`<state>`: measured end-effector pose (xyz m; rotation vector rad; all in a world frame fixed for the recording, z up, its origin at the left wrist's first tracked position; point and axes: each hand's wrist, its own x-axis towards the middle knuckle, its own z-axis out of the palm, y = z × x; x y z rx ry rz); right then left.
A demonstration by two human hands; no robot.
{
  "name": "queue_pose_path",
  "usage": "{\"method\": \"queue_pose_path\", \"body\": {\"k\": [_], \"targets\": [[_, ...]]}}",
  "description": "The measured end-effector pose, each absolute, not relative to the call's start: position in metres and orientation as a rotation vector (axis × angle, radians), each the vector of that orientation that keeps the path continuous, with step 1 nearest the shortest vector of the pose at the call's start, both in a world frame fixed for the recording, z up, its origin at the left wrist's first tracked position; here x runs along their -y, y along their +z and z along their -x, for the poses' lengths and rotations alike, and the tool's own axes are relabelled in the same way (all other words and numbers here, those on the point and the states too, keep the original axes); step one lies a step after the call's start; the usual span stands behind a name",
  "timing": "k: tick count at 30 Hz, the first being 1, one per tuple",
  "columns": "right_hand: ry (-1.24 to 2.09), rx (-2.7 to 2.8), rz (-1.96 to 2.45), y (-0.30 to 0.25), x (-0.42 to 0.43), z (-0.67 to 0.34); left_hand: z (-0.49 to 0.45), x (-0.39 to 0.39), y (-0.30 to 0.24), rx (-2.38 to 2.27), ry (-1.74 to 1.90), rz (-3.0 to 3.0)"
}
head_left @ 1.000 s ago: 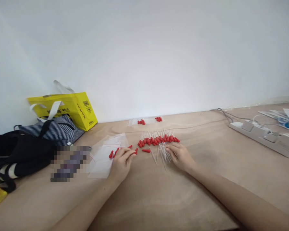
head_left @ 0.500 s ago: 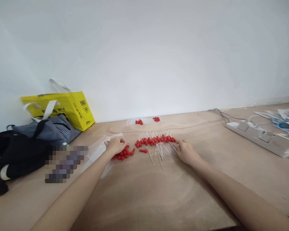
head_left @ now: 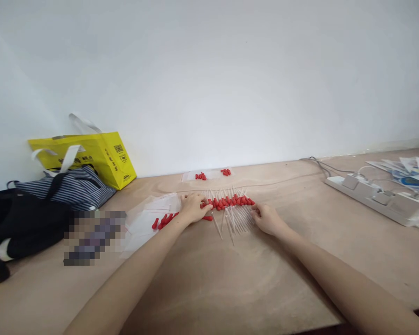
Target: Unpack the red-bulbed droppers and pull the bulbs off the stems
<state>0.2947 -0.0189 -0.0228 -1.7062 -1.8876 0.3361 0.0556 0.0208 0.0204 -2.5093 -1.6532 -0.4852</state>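
Note:
A row of clear droppers with red rubber bulbs (head_left: 232, 202) lies on the wooden table (head_left: 230, 279). My left hand (head_left: 194, 208) rests at the row's left end, fingers curled over the bulbs there. My right hand (head_left: 267, 218) sits at the right end, fingers bent against the clear stems (head_left: 238, 218). Loose red bulbs (head_left: 164, 220) lie left of my left hand, on clear plastic bags (head_left: 150, 221). Whether either hand grips anything is hidden.
A yellow bag (head_left: 101, 156), a striped bag (head_left: 71, 188) and a black bag (head_left: 24, 221) stand at the left. A small bag with red bulbs (head_left: 212, 175) lies near the wall. A white power strip (head_left: 380, 197) with cables and papers (head_left: 408, 170) lies at the right.
My left hand moved right from the loose bulbs and plastic bags to the left end of the dropper row. My right hand stayed at the right end of the row.

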Motion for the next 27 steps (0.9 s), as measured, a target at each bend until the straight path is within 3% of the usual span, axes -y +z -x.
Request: {"method": "queue_pose_path", "body": {"k": [14,27], "targets": [[0.423,1.858,1.713,-0.019,0.016,-0.294,-0.083,-0.043,0.014,1.262,-0.467,2.621],[0.349,1.780,1.634,-0.024,0.015,-0.293,-0.053,0.012,0.006,1.325,-1.138,2.337]]}}
